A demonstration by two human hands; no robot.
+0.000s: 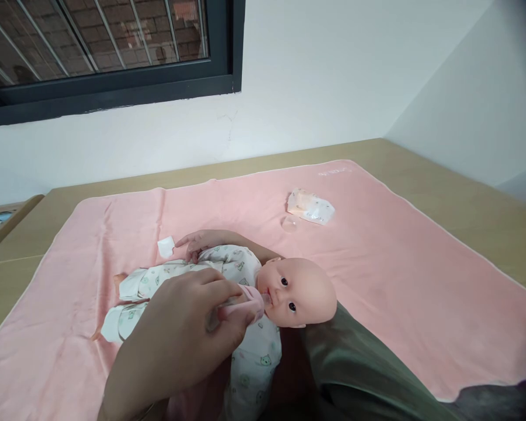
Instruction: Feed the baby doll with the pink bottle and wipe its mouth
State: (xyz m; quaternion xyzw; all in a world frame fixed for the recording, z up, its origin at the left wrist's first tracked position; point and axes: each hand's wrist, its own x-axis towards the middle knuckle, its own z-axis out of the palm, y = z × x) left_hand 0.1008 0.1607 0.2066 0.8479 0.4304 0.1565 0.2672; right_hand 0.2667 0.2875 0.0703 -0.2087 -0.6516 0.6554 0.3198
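Observation:
A baby doll (298,292) in a white printed outfit lies on its back with its bald head to the right. My left hand (193,321) is closed round a baby bottle (252,301) with a pink upper part. The bottle's clear teat is at the doll's mouth, and my hand hides most of its body. From the right, my other arm passes behind the doll's neck. My right hand (197,242) curves round its far side, the fingers partly bent against the clothing. One fingertip is beside a small white piece (166,247).
A pink blanket (398,280) covers much of the wooden surface (456,181). Beyond the doll lie a whitish packet (311,207) and a small clear cap-like object (289,223). Dark green cloth (359,351) is under the doll's head. A white wall (315,76) and a dark-framed window (158,76) stand behind.

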